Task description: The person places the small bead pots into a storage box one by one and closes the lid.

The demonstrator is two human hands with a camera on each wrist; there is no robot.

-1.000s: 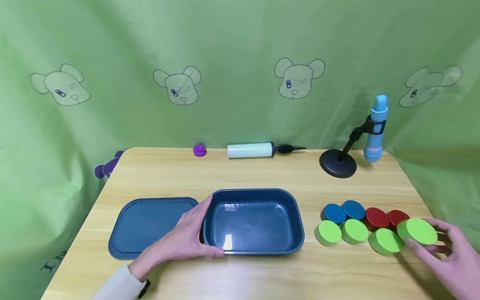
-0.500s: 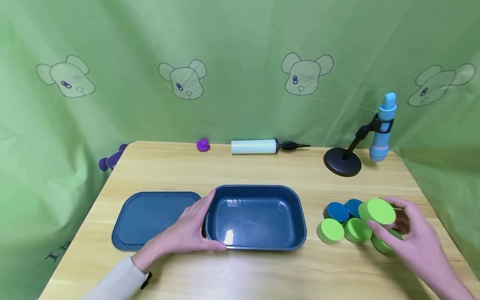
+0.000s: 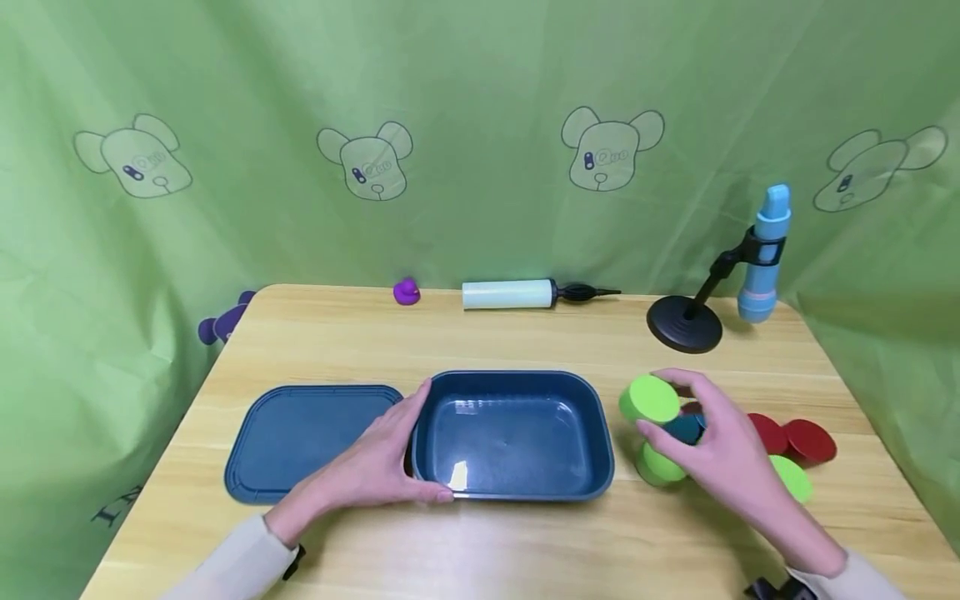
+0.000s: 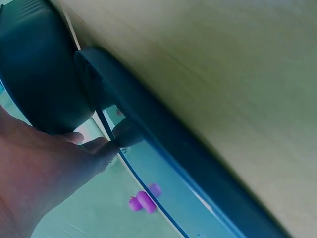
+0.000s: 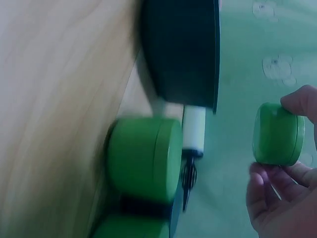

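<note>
My right hand pinches a small round green container between thumb and fingers, raised beside the right end of a dark blue plastic box. The right wrist view shows a lid seam round the held green container. Nothing lies inside the open blue box. My left hand grips its left end, thumb along the front wall and fingers toward the back corner. Under the right hand stand another green container and a blue one, partly covered by the hand and held container.
A flat blue lid lies left of the box. Right of my right hand are red containers and a green one. Along the back stand a purple duck, a hand pump and a microphone on a black stand.
My right hand has carried the green container leftward from the right end of the group, over the other containers, to near the box. The left hand stays on the box.
</note>
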